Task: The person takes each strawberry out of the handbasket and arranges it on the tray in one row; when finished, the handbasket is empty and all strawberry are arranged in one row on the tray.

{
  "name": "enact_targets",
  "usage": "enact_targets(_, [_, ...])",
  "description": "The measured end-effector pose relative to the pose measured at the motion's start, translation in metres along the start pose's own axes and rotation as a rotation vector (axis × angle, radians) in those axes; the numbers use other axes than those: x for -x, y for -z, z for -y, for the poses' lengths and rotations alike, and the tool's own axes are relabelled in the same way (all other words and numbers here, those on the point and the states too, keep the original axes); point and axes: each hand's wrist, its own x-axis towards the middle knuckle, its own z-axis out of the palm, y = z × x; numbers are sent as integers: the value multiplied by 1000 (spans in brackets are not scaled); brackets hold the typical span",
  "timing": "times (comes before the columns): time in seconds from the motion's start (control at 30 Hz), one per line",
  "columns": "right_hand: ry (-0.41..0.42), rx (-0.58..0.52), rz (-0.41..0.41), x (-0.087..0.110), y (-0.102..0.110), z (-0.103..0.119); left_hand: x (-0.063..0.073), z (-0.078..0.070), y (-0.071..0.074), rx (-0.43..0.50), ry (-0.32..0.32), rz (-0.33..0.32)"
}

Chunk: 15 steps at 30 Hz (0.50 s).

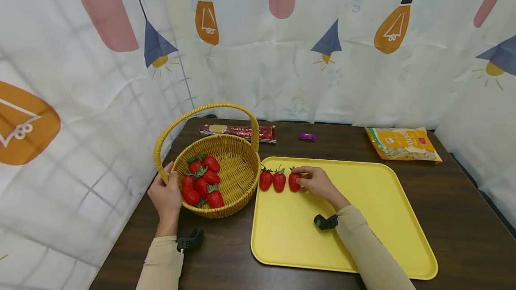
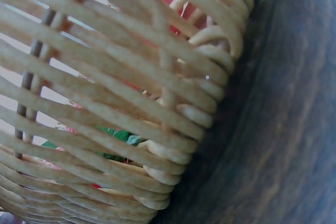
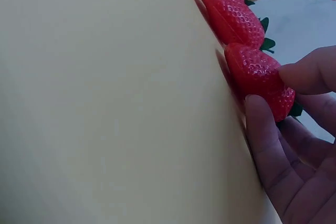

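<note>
A yellow wicker basket (image 1: 238,178) with a tall arched handle holds several red strawberries (image 1: 201,186) on its left side. My left hand (image 1: 166,194) grips the left foot of the handle by the rim; in the left wrist view the woven wall (image 2: 121,82) fills most of the picture. On the yellow tray (image 1: 322,245), three strawberries stand in a row at the far left corner, leaves pointing away. My right hand (image 1: 316,183) pinches the rightmost strawberry (image 3: 257,77) between thumb and fingers, low against the tray. The two others (image 3: 233,17) lie just beyond it.
Behind the basket lies a long red snack packet (image 1: 266,133). A small purple wrapped sweet (image 1: 307,137) sits at the back of the dark table (image 1: 455,218). An orange and yellow bag (image 1: 403,143) rests at the back right. A patterned curtain (image 1: 258,70) hangs behind the table.
</note>
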Motion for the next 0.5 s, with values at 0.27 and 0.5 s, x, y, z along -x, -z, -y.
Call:
enact_targets(0.27, [23, -11, 7, 8, -1, 12, 0, 1, -1, 11, -6, 2])
enact_targets(0.5, [32, -24, -4, -2, -2, -6, -1, 1, -1, 13, -5, 4])
